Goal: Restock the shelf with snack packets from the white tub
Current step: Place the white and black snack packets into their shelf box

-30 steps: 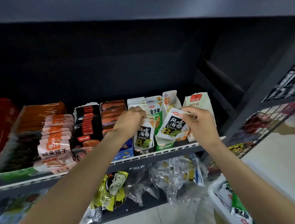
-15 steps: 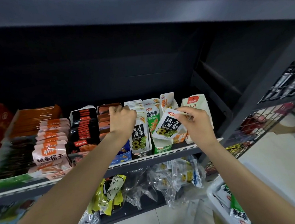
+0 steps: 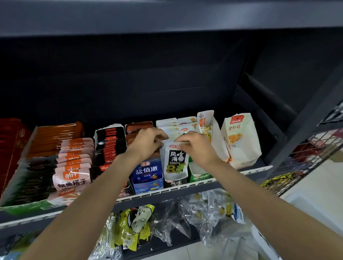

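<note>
A black-and-white seaweed snack packet (image 3: 175, 163) stands upright at the front of its row on the dark shelf, behind the white front rail (image 3: 193, 186). My right hand (image 3: 197, 148) pinches the packet's top edge. My left hand (image 3: 147, 142) curls its fingers over the tops of the matching packets (image 3: 167, 123) just behind it. The white tub (image 3: 261, 243) shows only as a rim at the lower right, beneath my right forearm.
A blue box (image 3: 147, 173) stands left of the row, green-and-white packets (image 3: 198, 175) and a white pouch bag (image 3: 241, 140) to the right. Pink packets (image 3: 73, 172) and black-red packets (image 3: 110, 147) fill the left. A wire basket (image 3: 322, 148) juts out at right; clear bags (image 3: 196, 216) lie below.
My right hand has brought the tilted seaweed packet left and stood it upright at the front of the row. My left hand shifted right onto the packets behind it.
</note>
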Demonstrator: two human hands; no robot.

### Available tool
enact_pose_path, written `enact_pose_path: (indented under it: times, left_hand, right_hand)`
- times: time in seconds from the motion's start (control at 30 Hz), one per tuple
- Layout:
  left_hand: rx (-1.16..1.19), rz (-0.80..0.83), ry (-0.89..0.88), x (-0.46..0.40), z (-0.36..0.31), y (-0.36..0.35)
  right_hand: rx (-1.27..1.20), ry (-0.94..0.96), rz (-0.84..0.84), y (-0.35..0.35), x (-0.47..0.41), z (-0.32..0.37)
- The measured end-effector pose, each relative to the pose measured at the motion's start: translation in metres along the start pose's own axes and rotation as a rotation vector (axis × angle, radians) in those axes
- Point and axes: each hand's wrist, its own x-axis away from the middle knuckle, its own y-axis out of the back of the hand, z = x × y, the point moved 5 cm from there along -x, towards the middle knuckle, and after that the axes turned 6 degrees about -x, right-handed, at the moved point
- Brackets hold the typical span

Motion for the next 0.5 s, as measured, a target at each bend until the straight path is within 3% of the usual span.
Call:
enact_pose_path:
  times: [0.13,0.27,0.5]
  left_hand:
    - [0.047,-0.021,-0.014,0.001,0.002,0.001]
    - [0.025,-0.044,-0.011,0.008,-0.001,0.000]
    - [-0.288,-0.185,-0.090,0.037,-0.036,-0.011]
  right_hand:
    - [0.254,-0.057,0.002,-0.018,-0.004,-0.008]
    - [0.235,-0.049,-0.046,-0.029,-0.001,-0.010]
    - [0.051,0.001,-0.160,-0.003,0.034,-0.025]
